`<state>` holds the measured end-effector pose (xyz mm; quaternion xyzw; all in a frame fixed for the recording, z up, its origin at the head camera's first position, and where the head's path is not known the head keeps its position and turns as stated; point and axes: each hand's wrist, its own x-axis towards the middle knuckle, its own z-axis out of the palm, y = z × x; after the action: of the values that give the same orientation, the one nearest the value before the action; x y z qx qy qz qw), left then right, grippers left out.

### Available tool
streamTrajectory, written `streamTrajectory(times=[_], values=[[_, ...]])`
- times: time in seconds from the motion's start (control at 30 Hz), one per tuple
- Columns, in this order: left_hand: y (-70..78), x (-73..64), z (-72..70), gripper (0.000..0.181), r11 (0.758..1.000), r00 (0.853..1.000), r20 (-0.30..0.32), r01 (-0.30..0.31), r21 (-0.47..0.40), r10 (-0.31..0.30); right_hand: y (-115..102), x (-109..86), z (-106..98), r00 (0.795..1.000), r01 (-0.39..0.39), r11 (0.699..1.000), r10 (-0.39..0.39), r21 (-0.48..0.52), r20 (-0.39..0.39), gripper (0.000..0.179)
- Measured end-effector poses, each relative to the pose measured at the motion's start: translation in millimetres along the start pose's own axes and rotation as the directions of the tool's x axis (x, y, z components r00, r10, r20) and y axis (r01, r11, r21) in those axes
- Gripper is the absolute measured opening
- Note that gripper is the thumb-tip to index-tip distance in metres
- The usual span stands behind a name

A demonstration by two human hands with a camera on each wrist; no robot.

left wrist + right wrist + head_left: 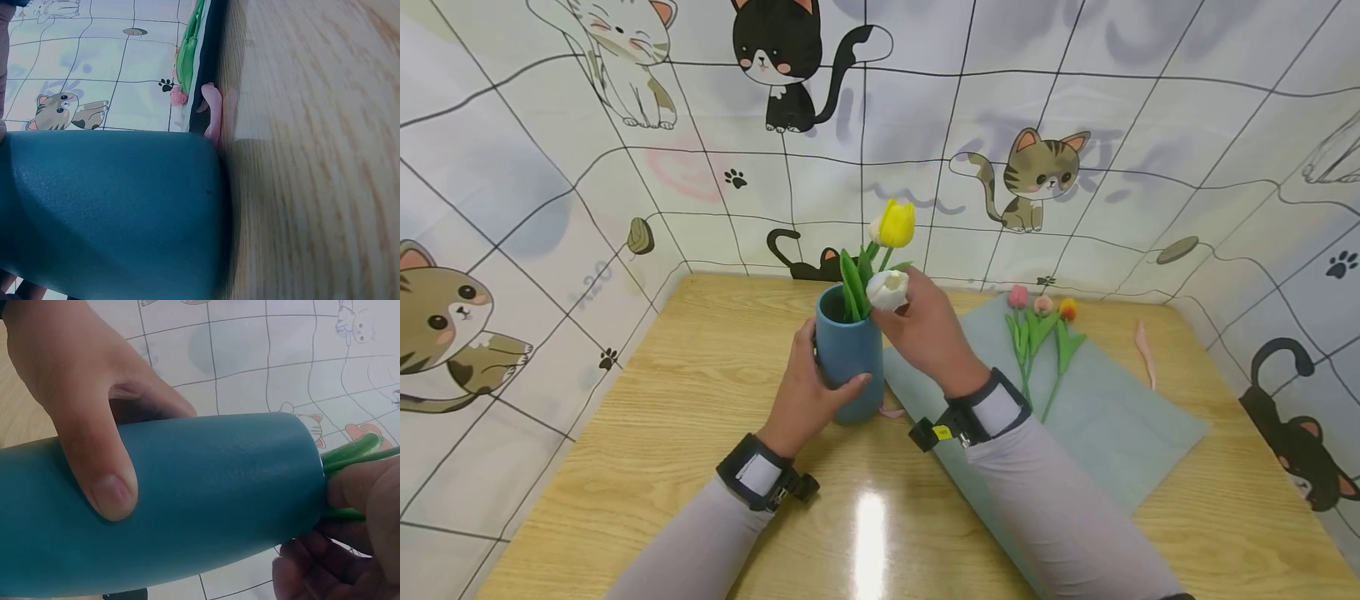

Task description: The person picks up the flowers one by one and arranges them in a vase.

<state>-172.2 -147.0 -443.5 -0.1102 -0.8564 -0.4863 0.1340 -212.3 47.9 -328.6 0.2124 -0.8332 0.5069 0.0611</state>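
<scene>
A blue vase (848, 358) stands upright on the table, and my left hand (805, 385) grips its side with the thumb across the front. Green leaves, a yellow tulip (897, 223) and a paler bloom partly hidden behind it rise from the mouth. At the rim my right hand (934, 333) pinches a green stem (350, 461) between thumb and fingers, as the right wrist view shows. A white tulip (887, 290) leans over the rim by those fingers. In the left wrist view the vase (112, 212) fills the lower left, its base at the tabletop.
Right of the vase lies a sheet of pale blue-green paper (1105, 425). On it are a pink tulip (1018, 296), a pale pink tulip (1042, 305) and an orange-yellow tulip (1067, 310). A pink strip (1145, 354) lies farther right, another pink piece (213, 109) near the vase's base. A cat-print cloth backs the table.
</scene>
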Motion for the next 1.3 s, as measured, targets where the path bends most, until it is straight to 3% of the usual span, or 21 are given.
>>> streamTrajectory(times=[0.23,0.53,0.7,0.93,1.1,1.2,1.3], values=[[0.5,1.0,-0.5,0.107,1.000,1.000,0.005,0.010,-0.004,-0.010,-0.7,-1.0,-3.8,0.999,-0.039,0.999,0.039,0.007,0.023,0.030],[0.1,1.9,-0.7,0.108,1.000,1.000,0.002,0.006,-0.010,-0.005,3.4,-7.5,-2.3,0.998,-0.014,1.000,0.014,-0.001,-0.065,0.032],[-0.2,2.1,-1.0,0.108,1.000,1.000,-0.005,-0.004,-0.009,0.004,3.6,-7.3,5.7,0.991,0.098,0.995,-0.097,0.004,-0.095,0.028],[-2.1,0.1,-1.0,0.108,1.000,1.000,0.003,0.018,-0.023,-0.018,-6.4,-5.6,20.8,0.955,0.242,0.950,-0.270,-0.200,-0.125,0.013],[-2.8,-0.3,-0.7,0.106,0.999,1.000,0.000,0.019,-0.042,-0.019,-19.6,-3.6,28.9,0.926,0.312,0.908,-0.356,-0.279,-0.126,0.007],[-2.9,0.2,-0.8,0.105,0.999,1.000,-0.005,-0.018,-0.029,0.018,-25.2,-1.8,32.3,0.916,0.331,0.894,-0.382,-0.303,-0.127,0.008],[-3.3,0.6,-1.0,0.106,0.997,0.997,-0.010,-0.079,-0.007,0.079,-29.3,-0.2,34.7,0.920,0.321,0.890,-0.374,-0.323,-0.116,0.009]])
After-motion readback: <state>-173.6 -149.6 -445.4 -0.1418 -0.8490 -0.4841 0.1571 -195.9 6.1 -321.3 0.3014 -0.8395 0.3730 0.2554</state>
